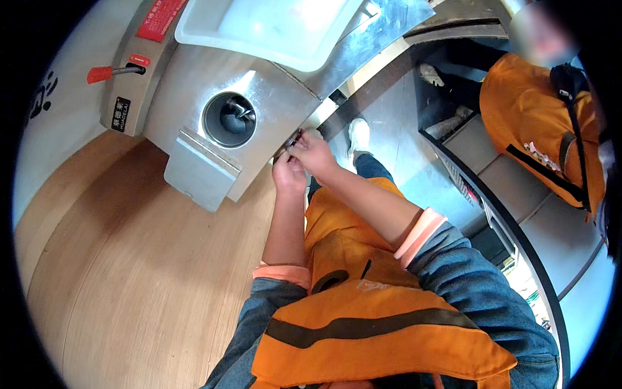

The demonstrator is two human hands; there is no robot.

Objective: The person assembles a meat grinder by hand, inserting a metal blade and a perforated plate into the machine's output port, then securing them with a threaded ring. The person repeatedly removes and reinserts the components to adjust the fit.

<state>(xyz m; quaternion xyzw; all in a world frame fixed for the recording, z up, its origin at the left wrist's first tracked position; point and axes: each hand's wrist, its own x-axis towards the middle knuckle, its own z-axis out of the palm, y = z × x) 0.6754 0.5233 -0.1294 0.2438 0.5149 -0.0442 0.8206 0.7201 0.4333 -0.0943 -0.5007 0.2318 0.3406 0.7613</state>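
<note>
My left hand [289, 174] and my right hand [313, 155] meet at the near right edge of a stainless steel machine [188, 84]. The fingers of both are closed and pressed close together around a small dark part at that edge. What they pinch is mostly hidden by the fingers, so I cannot make it out. A round opening [229, 120] in the steel top lies to the left of my hands, with shiny metal pieces inside. Beside it, a flat metal flap [202, 170] hangs tilted from a hinge strip.
A translucent white tub [259, 29] rests on the machine's far part. A red-handled lever [100, 75] sticks out at the left. Wood-patterned surface [129, 272] spreads at lower left. On the right, a person in an orange apron [525, 117] is near a black-edged, grey-panelled counter [518, 175].
</note>
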